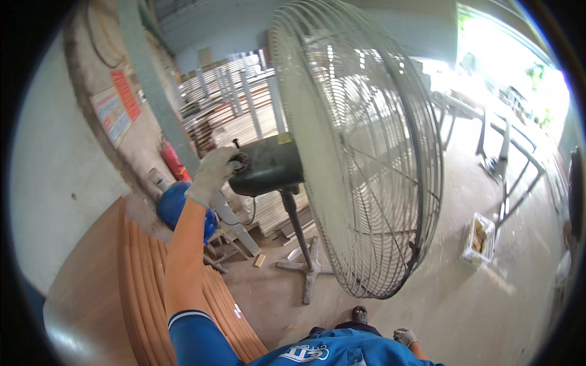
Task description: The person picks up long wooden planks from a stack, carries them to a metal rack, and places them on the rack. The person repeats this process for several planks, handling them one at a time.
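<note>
A large pedestal fan (pixel 372 152) with a round wire cage stands in front of me, its cage facing right. My left hand (pixel 210 175), in a pale work glove, reaches to the back of the dark motor housing (pixel 268 165). Its fingers are closed around the round control knob (pixel 240 162) there. The fan's pole (pixel 296 226) runs down to a cross-shaped foot (pixel 310 268) on the floor. My right hand (pixel 405 337), also gloved, hangs low beside my body with its fingers curled in; nothing shows in it.
Stacked brown curved-edge panels (pixel 146 287) stand along the left, beside a blue round container (pixel 174 204). A red fire extinguisher (pixel 173 160) is by the wall. Racks of long boards (pixel 238 100) stand behind the fan. A white crate (pixel 479 239) and metal frames (pixel 519 143) are at right.
</note>
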